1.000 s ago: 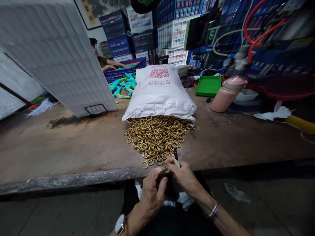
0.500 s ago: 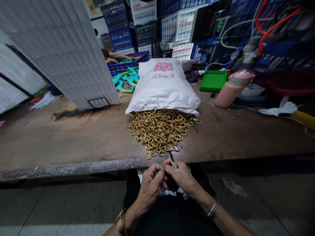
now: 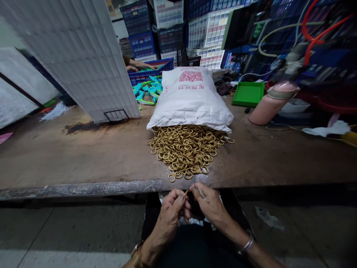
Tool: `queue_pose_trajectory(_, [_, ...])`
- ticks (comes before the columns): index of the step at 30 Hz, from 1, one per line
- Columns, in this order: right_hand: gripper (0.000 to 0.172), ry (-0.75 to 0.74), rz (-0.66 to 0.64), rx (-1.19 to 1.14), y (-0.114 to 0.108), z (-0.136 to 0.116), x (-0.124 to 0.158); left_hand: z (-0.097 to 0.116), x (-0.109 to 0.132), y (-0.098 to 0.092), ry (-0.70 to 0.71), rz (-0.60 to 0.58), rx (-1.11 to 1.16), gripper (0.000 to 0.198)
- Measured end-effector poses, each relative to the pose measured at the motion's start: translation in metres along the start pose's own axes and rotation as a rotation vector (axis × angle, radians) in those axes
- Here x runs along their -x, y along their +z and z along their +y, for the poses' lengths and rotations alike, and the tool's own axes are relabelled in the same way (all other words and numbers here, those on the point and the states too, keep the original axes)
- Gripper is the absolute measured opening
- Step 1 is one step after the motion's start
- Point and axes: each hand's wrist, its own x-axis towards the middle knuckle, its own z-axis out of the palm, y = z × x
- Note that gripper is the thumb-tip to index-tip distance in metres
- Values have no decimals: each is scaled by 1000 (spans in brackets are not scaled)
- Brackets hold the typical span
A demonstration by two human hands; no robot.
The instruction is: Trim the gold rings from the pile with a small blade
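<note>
Just below the table's front edge, my left hand (image 3: 171,210) pinches a gold ring (image 3: 186,192) between thumb and fingertips, held edge-on. My right hand (image 3: 212,206) is close beside it, fingers curled round a slim pale-handled tool (image 3: 202,192). Most of that tool is hidden, and its kind is unclear. The right fingertips are right by the ring; whether they touch it I cannot tell. Beyond both hands, a heap of gold rings (image 3: 185,149) spills from the mouth of a white woven sack (image 3: 192,100) with red print.
A pale ribbed panel (image 3: 92,67) stands at left on the wooden table (image 3: 111,156). Teal clips (image 3: 149,91) lie behind the sack, near another person's hands (image 3: 139,65) at a blue crate (image 3: 167,65). To the right are a green tray (image 3: 248,93) and a pink bottle (image 3: 272,104).
My right hand has turned and drawn slightly away from my left, so the ring shows between them. The tool's dark end no longer shows. The whole view has shifted a little.
</note>
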Motion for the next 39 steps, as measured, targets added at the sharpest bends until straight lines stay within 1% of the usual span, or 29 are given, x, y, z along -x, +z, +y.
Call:
queue_pose_trajectory(2, [16,-94,-83,111,0,0,4,1,-1,0,16,7,-37,30])
queue_pose_trajectory(3, [16,-125,-127,159,0,0,6,2,-1,0,21,10,-60,31])
queue_pose_trajectory(5, [24,-150,-176,234,1,-1,9,4,-1,1,35,14,-102,33])
queue_pose_trajectory(7, [29,-151,-193,279,2,-2,9,7,-1,3,47,26,-132,35])
queue_pose_trajectory(12, [26,-130,-184,362,5,-3,6,9,-1,3,45,53,-167,37])
queue_pose_trajectory(16, [22,-95,-161,498,7,-2,5,12,6,2,27,45,-178,35])
queue_pose_trajectory(18, [21,-70,-134,576,4,1,4,15,15,3,8,3,-166,33])
queue_pose_trajectory(20, [21,-47,-86,642,0,5,1,17,24,3,-25,-62,-146,31])
queue_pose_trajectory(22, [21,-55,-33,675,-2,5,-4,18,31,1,-46,-111,-92,30])
queue_pose_trajectory(23, [22,-81,-18,669,-2,4,-6,18,32,-1,-44,-110,-49,29])
queue_pose_trajectory(26, [26,-181,-16,607,5,-6,-17,15,28,-11,-23,-26,70,28])
queue_pose_trajectory(28, [32,-229,-44,581,14,-14,-25,16,25,-19,-18,54,123,26])
queue_pose_trajectory(30, [40,-258,-84,602,24,-19,-34,19,24,-25,-8,115,191,21])
queue_pose_trajectory(32, [45,-251,-117,670,33,-21,-41,24,24,-30,7,139,268,16])
queue_pose_trajectory(34, [43,-219,-125,747,39,-22,-45,28,24,-34,10,129,333,12])
queue_pose_trajectory(37, [41,-184,-112,803,43,-23,-48,30,22,-41,0,114,403,16])
queue_pose_trajectory(39, [39,-170,-102,801,43,-24,-49,29,18,-46,-23,134,451,14])
